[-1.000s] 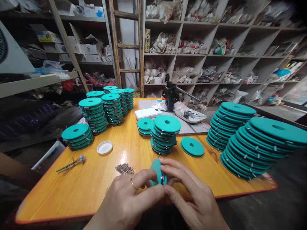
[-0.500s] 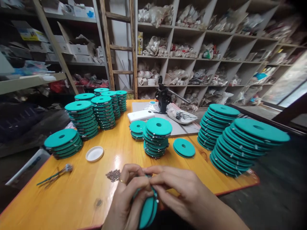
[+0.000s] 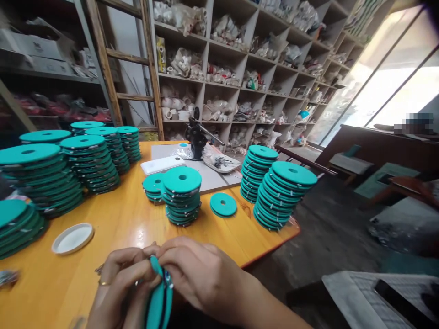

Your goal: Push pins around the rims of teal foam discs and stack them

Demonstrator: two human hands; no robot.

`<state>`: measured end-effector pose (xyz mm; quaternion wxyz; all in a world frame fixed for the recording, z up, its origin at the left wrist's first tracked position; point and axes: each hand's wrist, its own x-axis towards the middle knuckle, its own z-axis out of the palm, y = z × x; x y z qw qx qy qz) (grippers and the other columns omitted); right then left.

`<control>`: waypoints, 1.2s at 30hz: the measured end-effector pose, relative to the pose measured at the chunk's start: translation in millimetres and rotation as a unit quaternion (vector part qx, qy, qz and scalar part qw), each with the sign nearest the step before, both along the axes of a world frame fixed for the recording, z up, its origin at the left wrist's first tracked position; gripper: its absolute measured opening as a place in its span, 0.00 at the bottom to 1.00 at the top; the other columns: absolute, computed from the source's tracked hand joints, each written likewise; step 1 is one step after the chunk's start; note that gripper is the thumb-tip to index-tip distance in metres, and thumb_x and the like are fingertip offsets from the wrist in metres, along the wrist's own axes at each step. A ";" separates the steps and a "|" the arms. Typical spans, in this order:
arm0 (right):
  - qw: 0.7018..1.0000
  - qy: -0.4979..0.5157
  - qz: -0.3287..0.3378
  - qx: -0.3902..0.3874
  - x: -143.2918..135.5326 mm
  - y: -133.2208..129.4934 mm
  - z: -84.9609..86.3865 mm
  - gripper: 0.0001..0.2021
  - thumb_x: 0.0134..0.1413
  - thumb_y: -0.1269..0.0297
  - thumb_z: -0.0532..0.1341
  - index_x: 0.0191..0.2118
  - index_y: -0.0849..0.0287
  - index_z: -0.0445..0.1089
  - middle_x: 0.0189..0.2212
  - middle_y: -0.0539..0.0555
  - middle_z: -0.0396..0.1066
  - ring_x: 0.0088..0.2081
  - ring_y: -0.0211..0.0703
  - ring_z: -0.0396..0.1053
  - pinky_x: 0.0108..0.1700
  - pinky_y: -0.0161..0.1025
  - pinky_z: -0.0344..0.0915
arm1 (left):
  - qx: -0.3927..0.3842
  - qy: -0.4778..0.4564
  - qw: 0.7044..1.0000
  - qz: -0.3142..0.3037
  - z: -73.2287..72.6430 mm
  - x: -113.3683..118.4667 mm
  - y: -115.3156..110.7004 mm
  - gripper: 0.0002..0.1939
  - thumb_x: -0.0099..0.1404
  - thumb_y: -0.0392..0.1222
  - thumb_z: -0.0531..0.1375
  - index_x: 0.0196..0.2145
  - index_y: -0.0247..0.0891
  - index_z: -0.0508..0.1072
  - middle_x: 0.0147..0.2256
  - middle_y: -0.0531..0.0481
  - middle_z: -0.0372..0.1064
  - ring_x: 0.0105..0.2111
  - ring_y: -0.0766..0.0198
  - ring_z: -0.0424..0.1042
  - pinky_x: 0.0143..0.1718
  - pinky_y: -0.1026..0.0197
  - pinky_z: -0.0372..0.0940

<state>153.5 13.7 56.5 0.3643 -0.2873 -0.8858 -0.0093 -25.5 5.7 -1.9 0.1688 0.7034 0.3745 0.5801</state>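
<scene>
Near the front edge of the table, my left hand (image 3: 125,285) is closed on a teal disc (image 3: 158,297) with dark line round its rim, held nearly upright. The fingers of my right hand (image 3: 195,269) pinch at the same disc's upper rim, close to small shiny pieces. Fingertips of both hands almost meet there and hide part of the rim. Beyond them stand a stack of teal discs (image 3: 181,180), a shorter stack (image 3: 153,183) and a low flat disc (image 3: 223,204).
Tall disc stacks stand at the left (image 3: 84,160) and right (image 3: 284,196). A white lid (image 3: 72,238) lies left of my hands. Behind are a white case (image 3: 163,165), a black metal tool (image 3: 196,139) and a white tray (image 3: 222,164).
The view has swung to the right, so the table things appear further left. Both hands still hold the disc, which now shows more edge-on.
</scene>
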 end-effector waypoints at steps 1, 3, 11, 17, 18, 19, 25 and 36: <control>1.000 0.017 -0.001 -0.020 -1.3 -1.8 0.8 0.10 0.68 0.73 0.49 0.43 0.67 0.67 0.39 0.56 0.74 0.45 0.40 0.72 0.48 0.32 0.70 | 0.010 0.007 1.000 -0.008 4.1 2.3 -1.8 0.10 0.67 0.30 0.56 0.41 0.44 0.70 0.40 0.49 0.60 0.42 0.61 0.67 0.42 0.62 0.66; 0.998 0.048 0.010 -0.047 -3.3 -3.6 2.2 0.09 0.67 0.74 0.49 0.45 0.65 0.66 0.40 0.57 0.73 0.46 0.40 0.72 0.48 0.33 0.70 | 0.028 0.032 0.999 -0.023 11.9 6.5 -4.6 0.14 0.67 0.25 0.53 0.42 0.43 0.68 0.40 0.49 0.58 0.43 0.63 0.66 0.43 0.63 0.64; 0.989 0.111 0.044 -0.082 -4.8 -1.0 4.2 0.07 0.65 0.75 0.53 0.46 0.62 0.65 0.41 0.54 0.73 0.46 0.34 0.72 0.52 0.26 0.66 | 0.060 0.012 0.998 -0.027 16.2 9.0 -8.5 0.21 0.65 0.19 0.49 0.46 0.42 0.65 0.42 0.50 0.55 0.46 0.67 0.64 0.61 0.58 0.54; 0.995 0.065 0.060 -0.039 -2.7 -6.3 11.0 0.10 0.67 0.76 0.49 0.47 0.64 0.65 0.43 0.56 0.74 0.52 0.32 0.69 0.57 0.23 0.61 | 0.036 0.006 0.999 -0.033 18.8 10.6 -9.3 0.19 0.65 0.20 0.48 0.45 0.41 0.64 0.42 0.49 0.57 0.46 0.65 0.65 0.51 0.61 0.62; 0.996 0.057 0.058 -0.023 -2.8 -6.4 12.2 0.10 0.68 0.74 0.49 0.47 0.64 0.65 0.43 0.56 0.74 0.52 0.33 0.70 0.56 0.24 0.62 | 0.030 0.005 0.999 -0.034 18.2 10.7 -9.7 0.18 0.66 0.20 0.48 0.45 0.41 0.64 0.42 0.49 0.57 0.46 0.64 0.65 0.51 0.60 0.62; 0.997 0.052 0.056 -0.007 -2.9 -6.4 13.3 0.10 0.69 0.73 0.48 0.47 0.64 0.65 0.43 0.56 0.74 0.51 0.34 0.70 0.55 0.24 0.64 | 0.026 0.004 0.999 -0.035 17.2 10.8 -10.1 0.18 0.66 0.21 0.48 0.45 0.41 0.64 0.42 0.49 0.57 0.45 0.64 0.65 0.50 0.60 0.62; 0.998 0.041 0.040 -0.006 -5.0 -5.0 12.0 0.11 0.69 0.73 0.47 0.48 0.62 0.64 0.41 0.55 0.75 0.48 0.35 0.73 0.50 0.25 0.68 | 0.000 -0.011 1.000 -0.021 10.6 12.4 -11.2 0.16 0.67 0.22 0.47 0.43 0.42 0.63 0.40 0.50 0.57 0.43 0.65 0.64 0.53 0.59 0.62; 0.953 0.201 0.075 -0.213 6.9 -8.1 1.6 0.08 0.68 0.70 0.49 0.41 0.53 0.63 0.40 0.51 0.73 0.42 0.34 0.74 0.40 0.26 0.71 | 0.044 0.069 0.997 -0.007 27.2 8.8 13.4 0.18 0.66 0.22 0.50 0.45 0.44 0.65 0.38 0.50 0.55 0.41 0.64 0.65 0.52 0.55 0.67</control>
